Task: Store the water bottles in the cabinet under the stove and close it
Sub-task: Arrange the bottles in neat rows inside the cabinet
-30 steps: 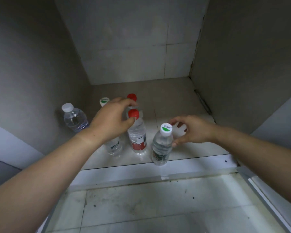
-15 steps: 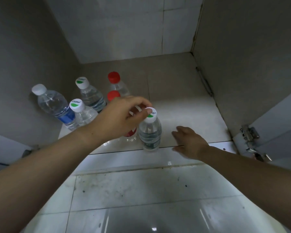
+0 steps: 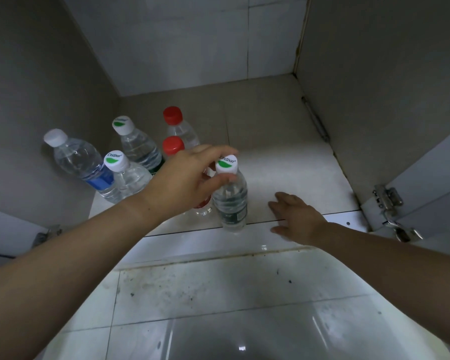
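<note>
Several clear water bottles stand on the cabinet floor. My left hand pinches the neck of the front bottle, which has a white and green cap and stands at the cabinet's front edge. Behind my hand are two red-capped bottles, two more white and green capped bottles and a blue-labelled bottle by the left wall. My right hand lies flat and open on the cabinet floor, to the right of the front bottle.
The cabinet has grey side walls and a tiled back wall. An open door with a metal hinge stands at the right; another hinge shows at the left. Dirty white floor tiles lie in front of the cabinet.
My left hand left the red-capped bottle and took the front bottle's neck. My right hand let go of that bottle and dropped flat onto the cabinet floor. The camera pulled back.
</note>
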`<state>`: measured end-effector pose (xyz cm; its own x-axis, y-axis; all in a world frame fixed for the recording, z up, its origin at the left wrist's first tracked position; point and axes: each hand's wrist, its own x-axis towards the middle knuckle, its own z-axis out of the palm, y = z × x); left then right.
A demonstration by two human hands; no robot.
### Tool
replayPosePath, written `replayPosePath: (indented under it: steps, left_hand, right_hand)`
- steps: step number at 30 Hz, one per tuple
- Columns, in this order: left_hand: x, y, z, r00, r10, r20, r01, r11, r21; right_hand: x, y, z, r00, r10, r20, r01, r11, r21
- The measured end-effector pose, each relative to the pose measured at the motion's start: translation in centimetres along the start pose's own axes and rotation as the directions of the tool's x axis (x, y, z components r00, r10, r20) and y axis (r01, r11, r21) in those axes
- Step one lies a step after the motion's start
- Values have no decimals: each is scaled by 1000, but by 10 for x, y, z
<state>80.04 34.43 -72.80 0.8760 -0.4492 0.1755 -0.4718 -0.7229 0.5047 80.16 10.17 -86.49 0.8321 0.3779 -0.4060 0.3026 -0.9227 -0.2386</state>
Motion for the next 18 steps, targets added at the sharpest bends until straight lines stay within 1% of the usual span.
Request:
replayPosePath:
  steps: [3, 6, 8, 10, 11, 14, 16, 18]
  left_hand:
    - [-6, -4, -3, 999, 28, -15, -27, 998, 65]
    - [-23, -10, -10, 1000, 13, 4, -14, 996, 88]
    - [-39, -16, -19, 1000, 9, -8, -8, 995, 99]
    - [-56, -21, -34, 999, -13, -46, 18, 994, 111]
    - [-65, -23, -42, 997, -27, -67, 35, 992, 123]
    - [-90, -31, -71, 989, -69, -128, 91, 981, 171]
    - [-99, -36, -85, 987, -93, -133, 117, 975, 187]
    - [-114, -45, -101, 980, -128, -150, 159, 963, 216]
  right_hand:
    - [-4, -4, -8, 1000, -11, -25, 11, 1000, -5]
    - [-4, -17, -20, 998, -33, -48, 33, 999, -15]
    - [-3, -32, -31, 996, -48, -69, 49, 999, 14]
    - [-1, -52, -46, 990, -73, -118, 80, 995, 61]
    - [1, -63, -56, 981, -99, -167, 112, 991, 68]
    - [7, -102, -90, 920, -187, -344, 225, 972, 74]
    - [9, -122, -110, 856, -233, -462, 301, 950, 78]
    - [15, -147, -122, 791, -294, -536, 382, 922, 58]
